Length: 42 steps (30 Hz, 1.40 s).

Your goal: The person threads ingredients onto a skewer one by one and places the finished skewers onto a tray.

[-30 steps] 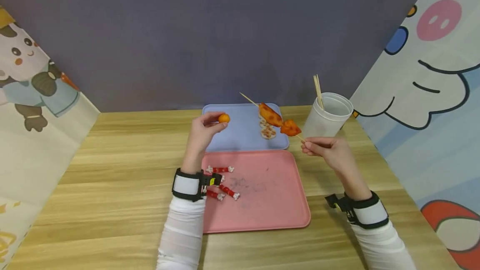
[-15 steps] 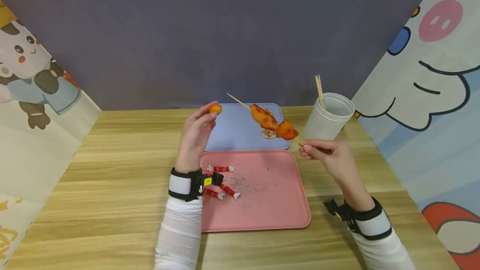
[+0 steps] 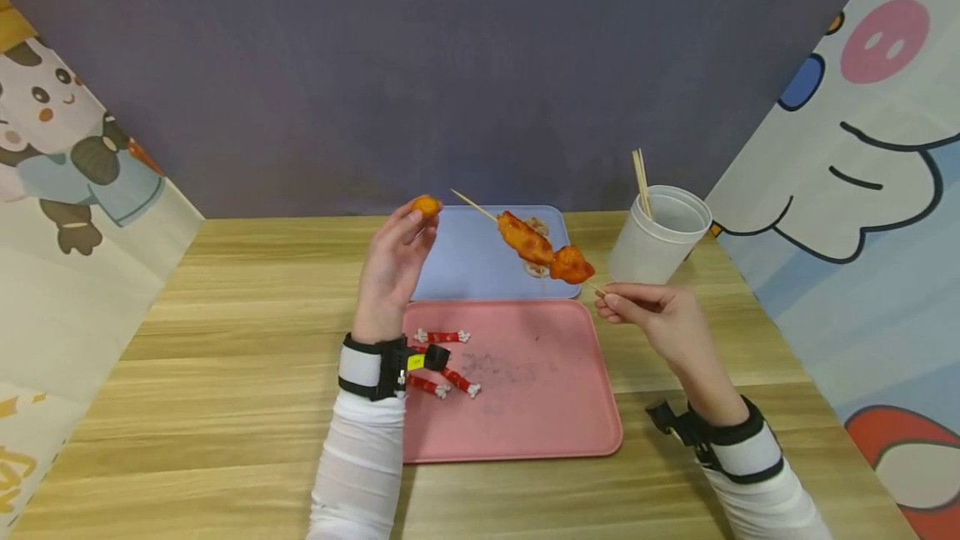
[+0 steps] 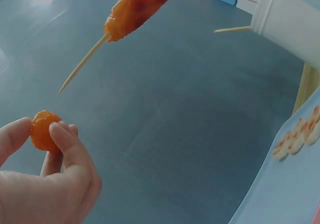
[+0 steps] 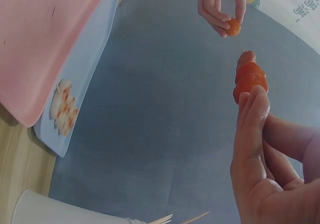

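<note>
Between thumb and fingertips, my left hand (image 3: 393, 265) pinches a small orange ball (image 4: 44, 130) that looks like a fried food piece. My right hand (image 3: 656, 315) pinches the lower end of a bamboo skewer (image 3: 474, 205). Two orange-brown food pieces are threaded on it: a long one (image 3: 525, 237) and a rounder one (image 3: 572, 265) nearer the right hand. The skewer's bare tip points up and left towards the ball, with a gap between them in the left wrist view. Both hands are raised above the trays.
Behind is a blue tray (image 3: 465, 265) with several pale, browned slices (image 5: 63, 109). In front lies a pink tray (image 3: 540, 415) holding several red pieces with white ends (image 3: 442, 337). A white cup (image 3: 651, 244) with bamboo skewers (image 3: 641, 182) stands at right, near the grey wall (image 3: 480, 82).
My left hand has moved left and up with the orange ball, turning its palm more into view. The skewer in my right hand has shifted slightly left and down.
</note>
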Available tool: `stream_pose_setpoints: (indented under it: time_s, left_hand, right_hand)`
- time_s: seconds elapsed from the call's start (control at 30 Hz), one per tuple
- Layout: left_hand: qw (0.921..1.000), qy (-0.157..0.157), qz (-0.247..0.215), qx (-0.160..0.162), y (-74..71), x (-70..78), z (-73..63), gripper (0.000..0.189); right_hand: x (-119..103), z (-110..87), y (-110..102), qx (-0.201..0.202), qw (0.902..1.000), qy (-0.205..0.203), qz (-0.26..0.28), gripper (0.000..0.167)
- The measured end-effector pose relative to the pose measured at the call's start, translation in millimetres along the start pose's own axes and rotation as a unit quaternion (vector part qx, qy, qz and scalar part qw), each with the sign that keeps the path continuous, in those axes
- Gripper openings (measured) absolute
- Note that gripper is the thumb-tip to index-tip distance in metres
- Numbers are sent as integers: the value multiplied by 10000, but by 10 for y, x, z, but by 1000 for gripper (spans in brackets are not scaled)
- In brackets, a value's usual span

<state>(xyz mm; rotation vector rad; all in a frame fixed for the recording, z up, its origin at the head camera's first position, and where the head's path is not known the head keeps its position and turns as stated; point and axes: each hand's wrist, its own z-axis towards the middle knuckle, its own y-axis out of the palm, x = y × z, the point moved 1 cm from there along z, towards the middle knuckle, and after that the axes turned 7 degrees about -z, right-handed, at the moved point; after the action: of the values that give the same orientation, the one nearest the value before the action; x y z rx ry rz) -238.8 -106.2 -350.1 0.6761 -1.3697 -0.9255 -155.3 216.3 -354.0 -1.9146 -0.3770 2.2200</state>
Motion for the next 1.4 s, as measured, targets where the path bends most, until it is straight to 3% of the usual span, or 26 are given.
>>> stream_pose_setpoints:
  time_s: [0.13,0.3,0.57,0.77,1.2,1.4]
  left_hand:
    - [9995,-74,-286,-71,-10,-11,1,18]
    - [9989,-56,-458,71,-27,-28,5,20]
    - [9966,-89,-819,79,-8,-16,15,23]
    - [9935,-157,-1129,4,-19,-11,20,27]
    - [9991,317,-257,142,10,-24,41,19]
    - [9982,452,-389,-39,6,-27,31,13]
  right_hand:
    - [7,-6,6,-15,10000,44,-49,31]
    - [10,-26,28,-114,9994,149,-293,30]
    - [32,-23,44,-176,9994,-121,-263,26]
    - [19,-35,36,-164,9995,-95,-243,26]
    - [24,-38,35,-153,9997,-117,-138,28]
    - [8,-39,31,-131,9999,-94,-31,28]
